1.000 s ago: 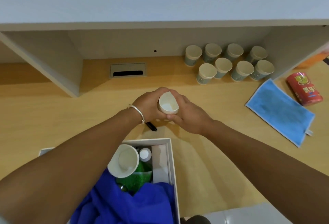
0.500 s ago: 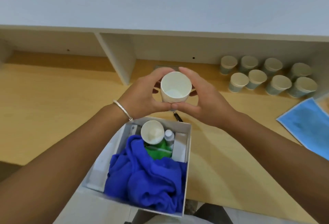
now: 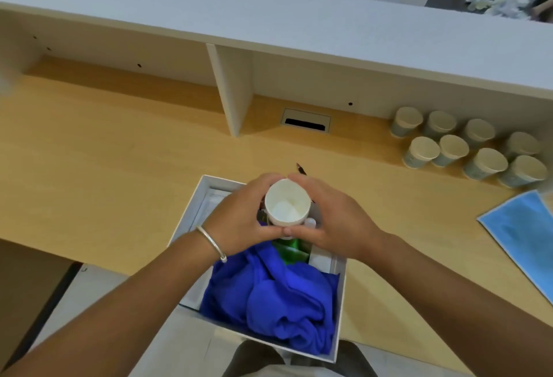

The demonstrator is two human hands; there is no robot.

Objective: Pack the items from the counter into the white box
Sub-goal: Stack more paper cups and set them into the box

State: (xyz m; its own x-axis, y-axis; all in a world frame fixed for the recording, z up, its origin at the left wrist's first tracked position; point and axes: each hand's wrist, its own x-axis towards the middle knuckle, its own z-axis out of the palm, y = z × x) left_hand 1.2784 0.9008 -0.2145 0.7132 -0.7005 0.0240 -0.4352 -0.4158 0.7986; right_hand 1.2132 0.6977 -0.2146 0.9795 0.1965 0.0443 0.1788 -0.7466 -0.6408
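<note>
Head view: nearest the person, a blue cloth [image 3: 269, 298] is filling the white box [image 3: 191, 212], with a green packet [image 3: 291, 249] lying beyond it. Above the box's far end, the left hand [image 3: 239, 221] and right hand [image 3: 332, 224] are jointly gripping an upright paper cup [image 3: 287, 207], fingers curled round it. Farther off, at 2 o'clock, nine cups [image 3: 466, 147] are standing on the counter [image 3: 104, 152].
</note>
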